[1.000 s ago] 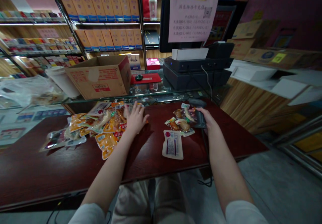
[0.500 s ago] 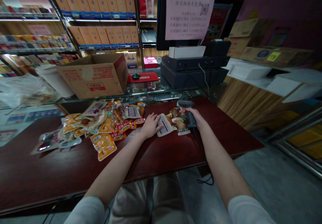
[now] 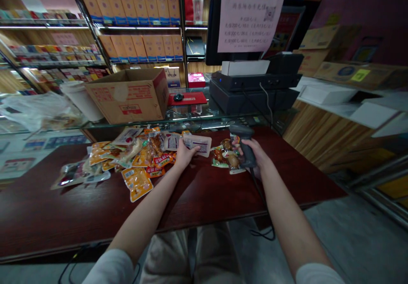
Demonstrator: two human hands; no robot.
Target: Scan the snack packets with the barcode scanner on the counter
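Left hand [image 3: 185,154] pinches white packet [image 3: 203,144], long axis left-right; right hand [image 3: 259,154] grips scanner [image 3: 247,151], handle running near-far, head at far end.

1. Left hand [image 3: 185,154]: fingertips hard to make out against pale pouch [image 3: 204,144]; pouch print too small to read.
2. Right hand [image 3: 259,154]: fingers partly behind scanner [image 3: 248,157]; its head blurred.
3. Packet pile [image 3: 142,160]: lower layers buried, count unclear.
4. Cardboard box [image 3: 127,101]: front wall hides bottom inside.
5. Plastic bag [image 3: 35,107]: cut off at left edge.
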